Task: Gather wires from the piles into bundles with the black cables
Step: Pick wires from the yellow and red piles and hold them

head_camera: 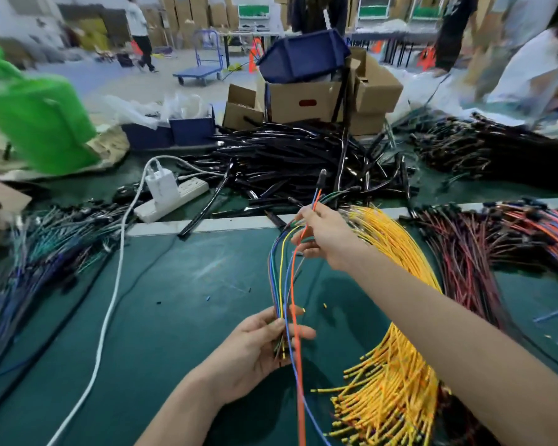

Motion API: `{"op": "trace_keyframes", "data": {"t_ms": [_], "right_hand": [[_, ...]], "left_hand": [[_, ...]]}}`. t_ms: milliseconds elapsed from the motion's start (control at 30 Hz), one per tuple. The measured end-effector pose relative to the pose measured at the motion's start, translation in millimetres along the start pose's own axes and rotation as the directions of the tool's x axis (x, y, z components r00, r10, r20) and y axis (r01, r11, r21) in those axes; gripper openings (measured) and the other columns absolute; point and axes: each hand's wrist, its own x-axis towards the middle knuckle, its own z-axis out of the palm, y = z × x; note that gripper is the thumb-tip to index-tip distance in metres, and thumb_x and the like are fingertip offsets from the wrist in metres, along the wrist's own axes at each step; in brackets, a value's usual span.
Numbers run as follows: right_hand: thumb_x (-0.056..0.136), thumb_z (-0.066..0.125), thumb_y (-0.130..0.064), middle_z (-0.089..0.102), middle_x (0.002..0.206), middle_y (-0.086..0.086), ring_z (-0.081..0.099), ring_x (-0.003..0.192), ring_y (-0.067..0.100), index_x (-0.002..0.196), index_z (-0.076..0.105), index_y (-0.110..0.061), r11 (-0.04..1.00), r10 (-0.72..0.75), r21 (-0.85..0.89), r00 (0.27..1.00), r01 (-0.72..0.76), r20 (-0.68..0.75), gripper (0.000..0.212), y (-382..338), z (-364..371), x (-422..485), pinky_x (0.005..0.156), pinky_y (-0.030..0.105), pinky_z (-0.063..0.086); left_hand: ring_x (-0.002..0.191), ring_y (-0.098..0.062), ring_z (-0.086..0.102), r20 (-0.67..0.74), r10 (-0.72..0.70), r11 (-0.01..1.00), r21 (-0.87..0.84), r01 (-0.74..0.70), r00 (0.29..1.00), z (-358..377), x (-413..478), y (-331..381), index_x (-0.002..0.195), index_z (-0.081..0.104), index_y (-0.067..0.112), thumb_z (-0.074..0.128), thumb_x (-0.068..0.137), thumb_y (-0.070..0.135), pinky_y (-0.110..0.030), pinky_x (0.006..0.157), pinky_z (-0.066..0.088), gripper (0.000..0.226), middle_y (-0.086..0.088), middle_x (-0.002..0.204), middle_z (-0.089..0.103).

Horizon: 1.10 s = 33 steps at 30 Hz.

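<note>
Fingers of my left hand curl round the wire bundle at its near end; my right hand pinches the far end — tips blurred. Black cables heap beyond; open worktop lies left.

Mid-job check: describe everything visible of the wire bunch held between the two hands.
The wire bunch is a handful of thin, plastic-coated strands: blue, green, yellow and orange. It runs upright above the green table, bowed to the left. The right hand pinches its top, where dark tips stick out; the left hand grips its lower part. One orange and one blue strand trail past the left hand, out of frame.
</note>
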Motion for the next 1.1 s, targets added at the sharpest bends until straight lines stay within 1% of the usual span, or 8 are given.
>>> {"op": "trace_keyframes", "data": {"t_ms": [400, 633, 700, 767, 833, 933, 1000, 1100], "right_hand": [[0.100, 0.044, -0.017, 0.039, 0.061, -0.001, 0.029, 0.049, 0.009, 0.085, 0.048, -0.021, 0.996, -0.071, -0.061, 0.988, 0.063, -0.138, 0.016, -1, -43, 54, 0.040, 0.017, 0.024], [0.100, 0.045, -0.015, 0.046, 0.067, 0.009, 0.038, 0.052, 0.014, 0.097, 0.052, -0.012, 0.989, 0.097, 0.134, 0.972, -0.069, -0.215, 0.008, 9, -79, 61, 0.034, 0.012, 0.027], [0.095, 0.057, -0.032, 0.053, 0.072, 0.016, 0.044, 0.051, 0.019, 0.095, 0.051, -0.007, 0.960, 0.172, -0.190, 0.967, -0.207, -0.186, 0.025, 6, -85, 49, 0.039, 0.018, 0.031], [0.087, 0.062, -0.050, 0.058, 0.082, 0.019, 0.055, 0.061, 0.027, 0.085, 0.052, -0.006, 0.649, 0.052, -0.718, 0.957, -0.251, -0.287, 0.044, -4, -83, 31, 0.053, 0.026, 0.039], [0.084, 0.058, -0.058, 0.064, 0.092, 0.014, 0.060, 0.085, 0.032, 0.085, 0.058, -0.006, 0.449, -0.336, -0.890, 0.907, -0.084, -0.255, 0.052, -13, -62, 9, 0.069, 0.032, 0.043], [0.082, 0.049, -0.064, 0.067, 0.094, -0.001, 0.062, 0.088, 0.016, 0.100, 0.065, -0.018, 0.539, -0.516, -0.647, 0.818, 0.540, 0.253, 0.051, -2, 3, -47, 0.081, 0.032, 0.048], [0.090, 0.047, -0.052, 0.069, 0.090, -0.006, 0.067, 0.076, 0.011, 0.113, 0.062, -0.023, 0.624, -0.420, -0.455, 0.763, 0.636, 0.491, 0.040, 15, 27, -72, 0.076, 0.027, 0.051], [0.097, 0.051, -0.027, 0.065, 0.069, -0.013, 0.061, 0.061, 0.001, 0.116, 0.062, -0.016, 0.652, -0.511, -0.341, 0.725, 0.677, 0.462, 0.024, 37, 25, -70, 0.067, 0.016, 0.046]], "left_hand": [[0.045, -0.006, 0.031, 0.080, -0.037, 0.986, -0.161, 0.049, 0.996, -5, -3, 4, 0.123, 0.057, -0.002, 0.044, 0.093, 0.006, -0.019, 0.042, 0.034, 0.034, 0.000, 0.066, 0.038], [0.051, -0.007, 0.029, 0.029, -0.064, 0.990, 0.127, 0.060, 0.997, -5, -10, 9, 0.117, 0.062, -0.001, 0.047, 0.092, 0.008, -0.017, 0.047, 0.033, 0.031, 0.001, 0.067, 0.043], [0.049, -0.006, 0.028, -0.042, -0.047, 0.953, 0.297, 0.058, 0.998, -1, -13, 16, 0.111, 0.063, 0.001, 0.041, 0.097, 0.004, -0.016, 0.048, 0.029, 0.026, 0.002, 0.065, 0.044], [0.047, -0.006, 0.026, -0.114, -0.026, 0.851, 0.518, 0.082, 0.993, 5, -15, 27, 0.100, 0.060, 0.006, 0.035, 0.100, 0.001, -0.018, 0.049, 0.025, 0.025, 0.001, 0.064, 0.042], [0.049, -0.010, 0.030, -0.124, 0.021, 0.597, 0.798, 0.087, 0.992, 11, -16, 42, 0.087, 0.053, 0.012, 0.034, 0.100, 0.001, -0.024, 0.051, 0.026, 0.025, 0.001, 0.064, 0.043], [0.058, -0.015, 0.038, -0.023, 0.033, 0.218, 0.976, 0.015, 0.999, 23, -13, 67, 0.080, 0.053, 0.022, 0.038, 0.097, 0.009, -0.025, 0.055, 0.034, 0.027, 0.005, 0.067, 0.051], [0.059, -0.014, 0.040, -0.003, 0.027, 0.207, 0.978, -0.003, 1.000, 27, -13, 83, 0.079, 0.058, 0.030, 0.041, 0.095, 0.013, -0.024, 0.056, 0.036, 0.029, 0.016, 0.065, 0.056], [0.057, -0.018, 0.039, 0.036, 0.040, 0.325, 0.944, -0.047, 0.999, 21, -13, 99, 0.080, 0.068, 0.021, 0.047, 0.088, 0.023, -0.028, 0.055, 0.036, 0.022, 0.011, 0.067, 0.061]]}}
